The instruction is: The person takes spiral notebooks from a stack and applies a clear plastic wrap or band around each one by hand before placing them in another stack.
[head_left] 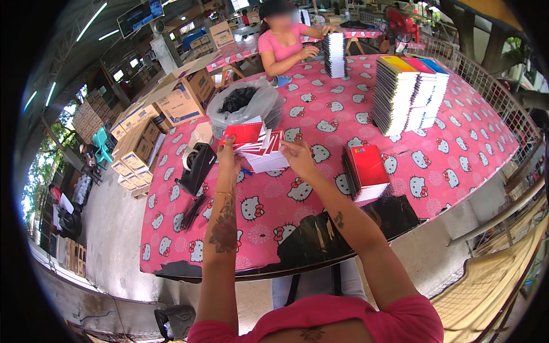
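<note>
Over the table's middle, a fanned bundle of red covers and white sheets (245, 134) is spread between my two hands. My left hand (228, 147) is closed on its left side, by the red cover. My right hand (297, 155) pinches the right edge of the fanned pieces; whether they are bound together I cannot tell. Left of my left hand stands a black tape dispenser (200, 167), with thin black wire coils (194, 214) lying nearer me. Right of my right hand is a stack of red spiral notebooks (367, 166).
A clear plastic bag (251, 111) with black material stands beyond my hands. Tall stacks of yellow, red and blue notebooks (400, 94) rise at the far right. Across the pink patterned table (260, 228), a co-worker (283, 46) handles a notebook stack (335, 57). Cardboard boxes (180, 100) stand left.
</note>
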### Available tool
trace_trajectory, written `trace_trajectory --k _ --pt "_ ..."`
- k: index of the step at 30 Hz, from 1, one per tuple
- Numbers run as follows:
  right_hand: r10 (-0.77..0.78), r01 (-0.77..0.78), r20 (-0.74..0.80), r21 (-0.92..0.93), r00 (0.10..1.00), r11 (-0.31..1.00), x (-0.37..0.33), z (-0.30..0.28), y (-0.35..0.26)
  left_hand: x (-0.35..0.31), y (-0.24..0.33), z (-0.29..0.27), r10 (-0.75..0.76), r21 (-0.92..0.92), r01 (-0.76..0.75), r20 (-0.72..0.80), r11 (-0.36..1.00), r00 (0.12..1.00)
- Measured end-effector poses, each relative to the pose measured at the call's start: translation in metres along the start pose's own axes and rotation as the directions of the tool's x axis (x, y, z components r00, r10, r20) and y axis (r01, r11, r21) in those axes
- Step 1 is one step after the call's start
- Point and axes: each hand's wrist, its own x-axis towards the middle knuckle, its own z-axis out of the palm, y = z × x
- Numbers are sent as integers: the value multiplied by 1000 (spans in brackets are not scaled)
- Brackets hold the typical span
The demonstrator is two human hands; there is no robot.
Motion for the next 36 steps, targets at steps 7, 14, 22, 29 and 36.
trace_trajectory --k 7,14,22,29,36 --pt "609 -625 296 644 736 441 -2 32 -40 -1 2 -21 6 40 -4 -27 999 1000" --pt "593 -534 224 735 774 419 7 37 -22 -1 1 -9 -31 42 32 -14 999 999" --pt "583 -513 282 812 762 279 3 46 -26 0 8 -20 -24 49 26 -35 998 999" --pt "454 -482 353 852 818 206 -9 42 -30 -21 28 -8 403 133 -384 -173 914 899" --pt "472 -433 232 818 851 379 -2 16 -43 -53 80 14 487 196 -480 12 855 873"
